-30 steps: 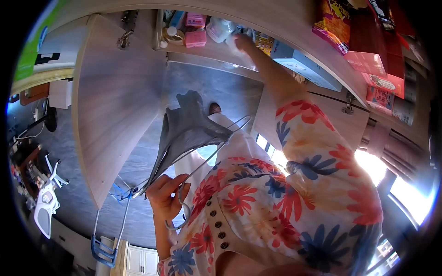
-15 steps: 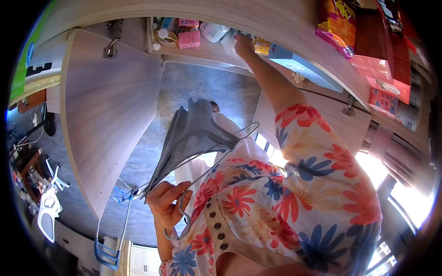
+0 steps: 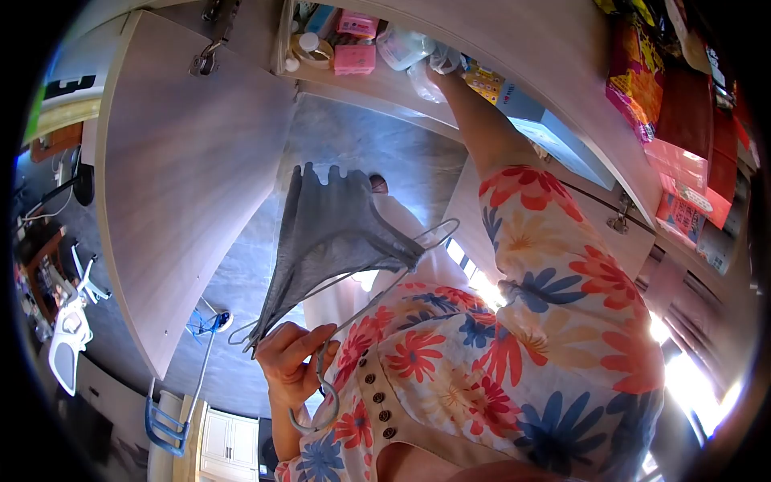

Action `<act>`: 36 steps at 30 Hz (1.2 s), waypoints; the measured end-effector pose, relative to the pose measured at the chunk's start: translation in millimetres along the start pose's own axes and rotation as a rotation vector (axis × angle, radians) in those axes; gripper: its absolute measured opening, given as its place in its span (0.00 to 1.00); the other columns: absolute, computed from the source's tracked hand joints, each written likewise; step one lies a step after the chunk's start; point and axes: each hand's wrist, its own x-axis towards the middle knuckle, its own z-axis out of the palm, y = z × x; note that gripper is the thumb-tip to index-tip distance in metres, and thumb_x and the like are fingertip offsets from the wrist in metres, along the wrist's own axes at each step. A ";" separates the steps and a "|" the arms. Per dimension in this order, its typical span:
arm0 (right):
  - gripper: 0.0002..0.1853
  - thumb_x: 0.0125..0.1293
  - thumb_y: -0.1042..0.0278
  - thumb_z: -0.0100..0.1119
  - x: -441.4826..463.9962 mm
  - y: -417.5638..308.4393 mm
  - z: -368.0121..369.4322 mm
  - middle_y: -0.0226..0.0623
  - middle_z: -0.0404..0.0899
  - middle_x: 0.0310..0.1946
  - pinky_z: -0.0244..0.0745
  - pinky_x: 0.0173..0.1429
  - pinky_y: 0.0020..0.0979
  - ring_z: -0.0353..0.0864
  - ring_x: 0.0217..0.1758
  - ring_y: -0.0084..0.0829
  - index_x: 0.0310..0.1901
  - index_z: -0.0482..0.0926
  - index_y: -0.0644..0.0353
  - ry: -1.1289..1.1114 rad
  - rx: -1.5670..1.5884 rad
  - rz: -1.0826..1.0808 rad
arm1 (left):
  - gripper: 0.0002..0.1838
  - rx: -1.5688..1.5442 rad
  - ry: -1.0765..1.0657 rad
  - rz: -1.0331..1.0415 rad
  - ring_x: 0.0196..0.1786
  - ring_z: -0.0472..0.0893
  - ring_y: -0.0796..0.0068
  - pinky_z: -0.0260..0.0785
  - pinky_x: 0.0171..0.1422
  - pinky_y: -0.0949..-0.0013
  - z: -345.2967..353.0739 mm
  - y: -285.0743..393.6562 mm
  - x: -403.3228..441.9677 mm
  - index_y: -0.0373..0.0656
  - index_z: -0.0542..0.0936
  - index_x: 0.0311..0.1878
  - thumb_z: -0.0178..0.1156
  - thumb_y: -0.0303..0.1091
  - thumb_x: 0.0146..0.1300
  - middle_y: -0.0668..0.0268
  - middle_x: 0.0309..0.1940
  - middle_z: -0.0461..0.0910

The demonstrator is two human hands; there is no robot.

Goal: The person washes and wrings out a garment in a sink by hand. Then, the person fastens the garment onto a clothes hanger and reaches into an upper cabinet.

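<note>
My left hand (image 3: 293,361) is closed around a thin wire clothes hanger (image 3: 329,386), just below its hook. A grey garment (image 3: 325,229), seemingly a tank top, hangs from the hanger in front of my body, and its wire loop sticks out at the right. My right hand (image 3: 446,77) reaches up into the cupboard, closed on a clear plastic bag (image 3: 424,85); the bag partly covers its fingers. Beside it on the shelf stand a whitish plastic container (image 3: 401,48), pink packs (image 3: 355,59) and a yellow box (image 3: 483,83).
A cupboard door (image 3: 185,185) stands wide at the left. A pale blue box (image 3: 554,145) juts out past the shelf edge. Snack bags (image 3: 634,72) and red boxes (image 3: 683,177) are at the upper right. A mop-like pole (image 3: 201,377) and a white chair (image 3: 71,337) are at the left.
My view has shifted a little, so the shelf sits slightly differently. My right hand has gone deeper among the shelf items, at the plastic bag. The left hand still holds the hanger.
</note>
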 end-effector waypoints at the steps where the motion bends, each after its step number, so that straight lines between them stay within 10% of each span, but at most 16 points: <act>1: 0.22 0.58 0.56 0.51 -1.8 -1.9 -1.0 0.45 0.74 0.49 0.66 0.57 0.42 0.72 0.54 0.46 0.54 0.68 0.53 0.002 -0.001 0.002 | 0.10 0.000 0.002 -0.001 0.16 0.65 0.78 0.53 0.20 0.74 0.0 -0.7 -0.4 0.39 0.82 0.31 0.67 0.34 0.47 0.68 0.14 0.67; 15: 0.19 0.60 0.55 0.48 -23.8 14.7 -32.1 0.49 0.74 0.47 0.68 0.54 0.46 0.73 0.50 0.50 0.48 0.71 0.57 0.070 0.015 0.044 | 0.12 -0.015 0.005 0.025 0.15 0.68 0.78 0.56 0.19 0.75 -1.6 -3.5 4.3 0.40 0.83 0.32 0.68 0.30 0.41 0.69 0.13 0.69; 20: 0.24 0.60 0.54 0.48 1.5 45.0 94.7 0.46 0.70 0.52 0.67 0.57 0.42 0.70 0.55 0.46 0.55 0.66 0.57 0.121 0.368 -0.010 | 0.12 -0.002 -0.003 0.033 0.15 0.68 0.78 0.56 0.19 0.75 -2.1 -3.6 4.5 0.40 0.83 0.32 0.69 0.30 0.41 0.69 0.13 0.69; 22: 0.27 0.62 0.54 0.44 -10.2 16.5 53.1 0.47 0.56 0.64 0.46 0.68 0.45 0.53 0.67 0.48 0.61 0.60 0.56 -0.271 -0.094 0.073 | 0.12 -0.009 -0.010 0.027 0.15 0.68 0.78 0.56 0.19 0.75 -1.3 -3.8 4.9 0.41 0.83 0.32 0.69 0.30 0.41 0.69 0.13 0.69; 36: 0.19 0.60 0.58 0.45 -19.2 17.4 -35.3 0.46 0.69 0.51 0.67 0.55 0.44 0.70 0.54 0.46 0.52 0.68 0.55 0.208 0.147 -0.170 | 0.12 -0.002 -0.011 0.006 0.15 0.67 0.78 0.55 0.19 0.75 -0.3 -3.2 10.1 0.41 0.83 0.32 0.69 0.31 0.41 0.69 0.13 0.69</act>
